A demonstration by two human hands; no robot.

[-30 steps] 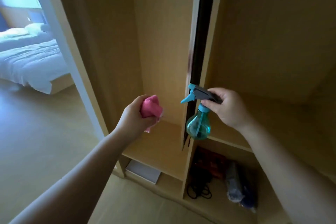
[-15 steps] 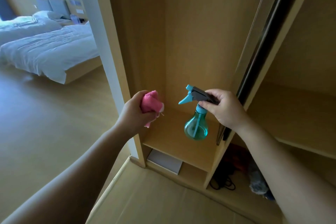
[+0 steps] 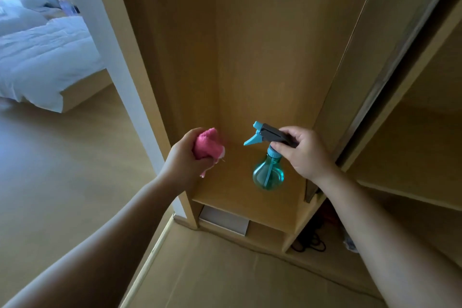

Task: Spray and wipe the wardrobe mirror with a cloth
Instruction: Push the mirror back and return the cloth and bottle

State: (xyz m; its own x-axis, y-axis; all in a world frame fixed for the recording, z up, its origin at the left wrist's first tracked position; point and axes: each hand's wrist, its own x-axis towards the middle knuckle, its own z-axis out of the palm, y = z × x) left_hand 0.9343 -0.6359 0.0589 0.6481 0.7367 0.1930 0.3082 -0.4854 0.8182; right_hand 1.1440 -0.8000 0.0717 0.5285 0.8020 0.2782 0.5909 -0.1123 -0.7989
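My left hand [image 3: 186, 157] is closed around a bunched pink cloth [image 3: 207, 144], held in front of the open wooden wardrobe [image 3: 250, 45]. My right hand [image 3: 303, 152] grips the grey trigger head of a teal spray bottle [image 3: 268, 175], whose nozzle points left toward the cloth. The bottle hangs above a wardrobe shelf [image 3: 235, 195]. A sliding door [image 3: 390, 62] shows only its dark edge on the right; no mirror face is visible.
A white flat box [image 3: 225, 222] lies under the shelf. Black cables [image 3: 308, 242] and a bag sit in the lower right compartment. A bed with white bedding [image 3: 42, 57] stands at the far left across the wooden floor [image 3: 62, 170].
The view has swung right and closer to the left wardrobe compartment; the sliding door edge has moved to the right of the frame. Both hands keep the same grip and spacing.
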